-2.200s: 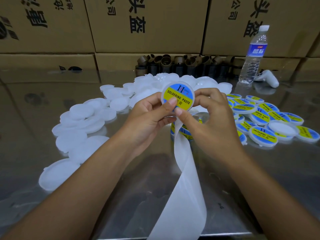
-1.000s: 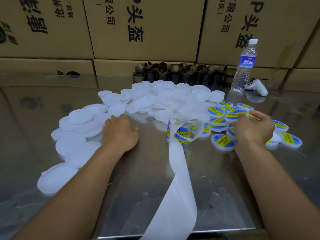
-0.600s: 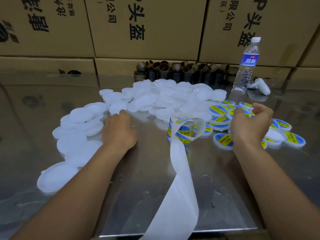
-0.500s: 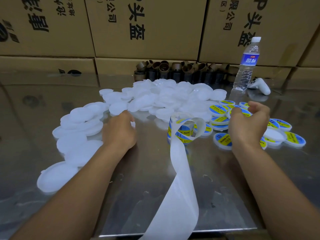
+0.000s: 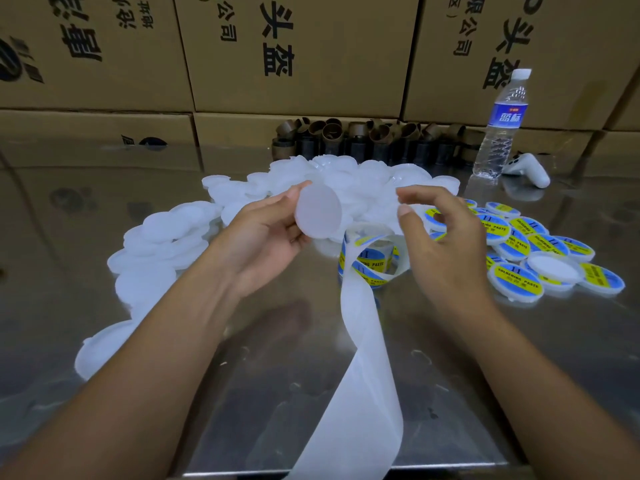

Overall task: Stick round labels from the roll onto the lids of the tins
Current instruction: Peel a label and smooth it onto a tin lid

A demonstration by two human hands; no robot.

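Note:
My left hand (image 5: 266, 233) holds a plain white round lid (image 5: 318, 211) upright above the table, pinched between thumb and fingers. My right hand (image 5: 446, 244) hovers just right of it with fingers loosely curved and nothing in them. Under the hands stands the label roll (image 5: 372, 263) of blue and yellow "soldering paste" stickers, its white backing strip (image 5: 360, 393) trailing toward the near table edge. A heap of unlabelled white lids (image 5: 346, 178) covers the middle and left. Labelled lids (image 5: 519, 278) lie in a cluster at the right.
The shiny metal table (image 5: 242, 393) ends near the bottom of the view. At the back stand cardboard boxes (image 5: 294, 53), a row of brown empty roll cores (image 5: 363, 136), a water bottle (image 5: 500, 126) and a white controller (image 5: 530, 169).
My left hand picked a blank lid from the pile and raised it. My right hand left the labelled lids and moved up toward the centre, empty.

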